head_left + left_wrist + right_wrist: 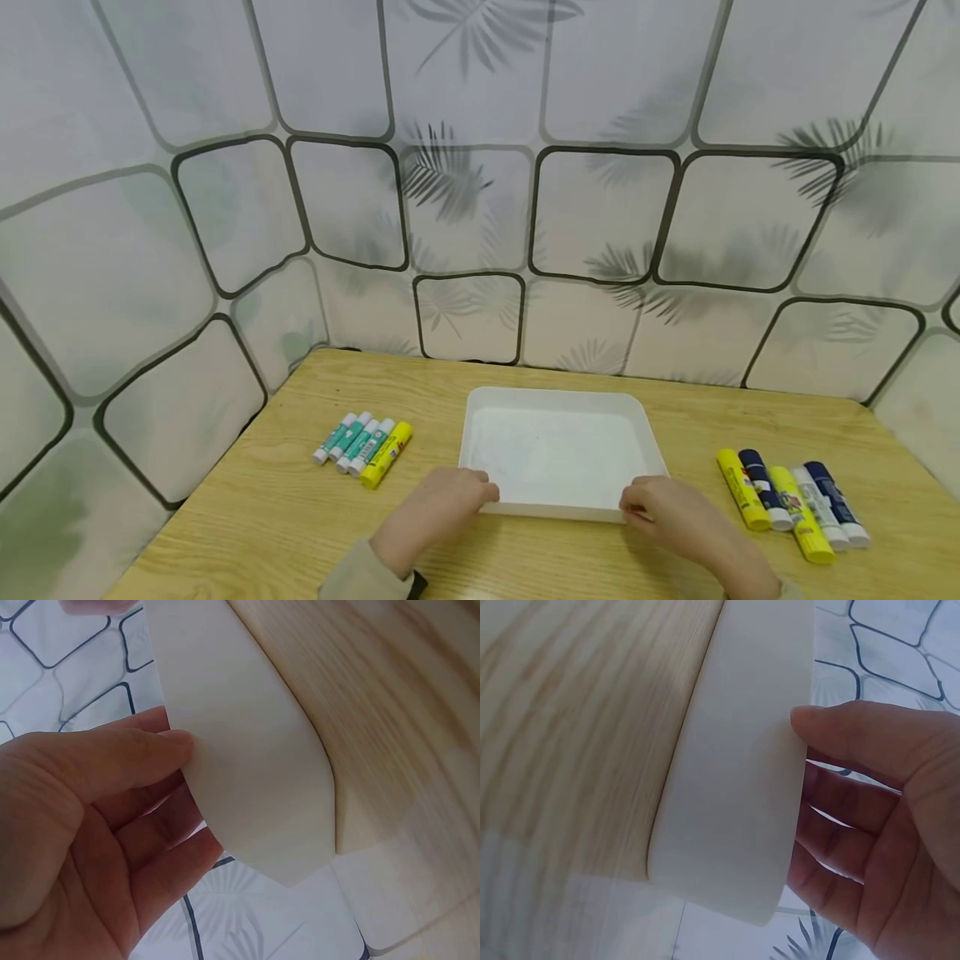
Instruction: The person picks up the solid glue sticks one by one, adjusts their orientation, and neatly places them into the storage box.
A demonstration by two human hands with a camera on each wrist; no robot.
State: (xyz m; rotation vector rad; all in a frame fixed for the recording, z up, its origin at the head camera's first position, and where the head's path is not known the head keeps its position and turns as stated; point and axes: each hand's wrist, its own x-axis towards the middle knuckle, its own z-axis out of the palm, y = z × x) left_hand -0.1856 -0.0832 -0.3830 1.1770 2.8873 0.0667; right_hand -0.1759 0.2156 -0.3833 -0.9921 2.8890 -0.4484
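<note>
A shallow white rectangular tray (555, 442) with nothing in it lies flat on the wooden table, in the middle of the head view. My left hand (448, 500) pinches its near left corner; in the left wrist view the thumb presses the outer wall (247, 750) and the fingers reach over the rim. At the near right corner my right hand (667, 510) pinches the rim the same way, its thumb on the outside of the wall (731, 765) in the right wrist view.
Left of the tray lies a row of glue sticks, several teal-and-white (363, 446) and one yellow (387, 455). To the right is another row, with yellow (742, 489), navy (765, 490) and white (821, 507) sticks. A patterned wall covering (472, 317) stands behind the table (247, 517).
</note>
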